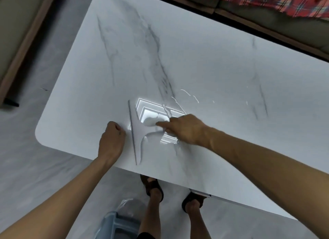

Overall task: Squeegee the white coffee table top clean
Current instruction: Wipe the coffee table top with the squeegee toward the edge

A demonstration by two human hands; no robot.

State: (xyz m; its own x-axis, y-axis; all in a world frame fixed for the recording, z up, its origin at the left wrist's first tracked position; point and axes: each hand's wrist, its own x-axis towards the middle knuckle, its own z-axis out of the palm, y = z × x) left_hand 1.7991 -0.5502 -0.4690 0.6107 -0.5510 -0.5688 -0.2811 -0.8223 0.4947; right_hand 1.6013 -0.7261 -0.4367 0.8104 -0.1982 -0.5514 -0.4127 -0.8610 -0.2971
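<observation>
Squeegee [138, 132] on table [213, 69], near front edge. Right hand [185, 128] fingers clamp handle; left hand [112, 139] curled, empty, beside blade. Advice: even pressure, steady pull through water streaks [188, 94].

A white, grey-veined desk [204, 57] fills most of the view. A pale squeegee [138, 130] lies on it close to the near edge, its long blade running near to far and its handle pointing right. The right hand [185, 128] holds that handle; its fingers [162, 123] are blurred. The left hand [112, 139] rests on the desk just left of the blade, its fingers curled into a fist that holds nothing. Thin water streaks [189, 95] glint beyond the right hand, beside a bright light reflection [151, 107]. Below the near edge stand two sandalled feet [153, 185], with a blue lined bin [121, 221] to their left. Plaid cloth [267, 0] lies at far right.
</observation>
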